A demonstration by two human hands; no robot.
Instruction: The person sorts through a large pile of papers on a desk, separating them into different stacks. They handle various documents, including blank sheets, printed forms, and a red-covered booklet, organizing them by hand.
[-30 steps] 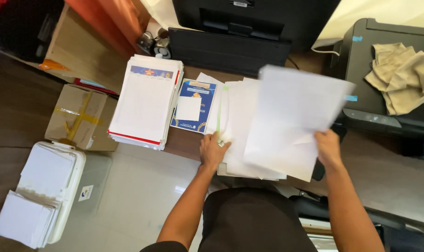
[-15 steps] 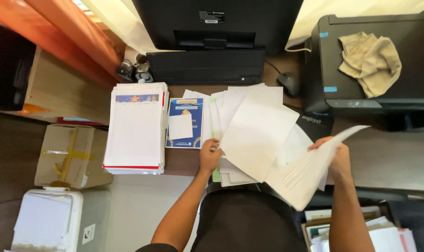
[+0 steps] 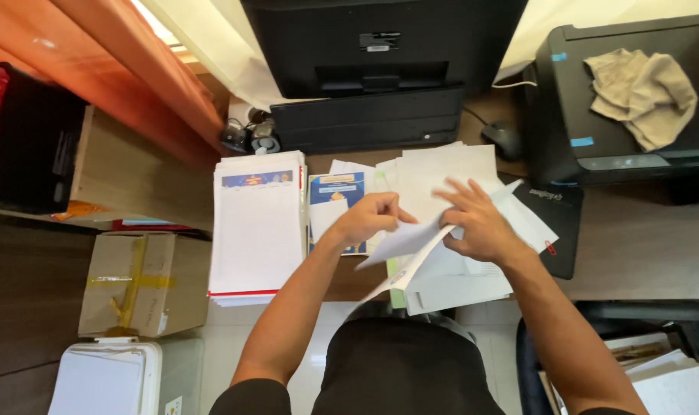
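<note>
Wooden surface [image 3: 641, 253] is crowded: black printer [image 3: 380, 69] at the back, second black machine [image 3: 634, 100] to the right with a beige cloth [image 3: 643, 96] on top, tall white paper stack [image 3: 257, 230] on the left, blue-covered booklet [image 3: 335, 201] beside it. Cardboard box [image 3: 138, 284] sits on the floor to the left.

My left hand [image 3: 368, 217] is curled, fingers pinching the upper edge of a loose white sheet [image 3: 401, 244] above the spread pile of papers [image 3: 457, 230]. My right hand [image 3: 480, 223] is partly spread, thumb and fingers on the sheet's right side; sheet is tilted and bowed between them, just above the pile.

To do this cleanly, I'd say: keep both pinches at the edges so it doesn't crease, hold one sheet only, check none below is clinging. Lift clear before moving sideways, since the pile is loose and fanned and could slide toward the surface edge. Black folder [image 3: 557, 223] under the pile's right side makes it uneven.
</note>
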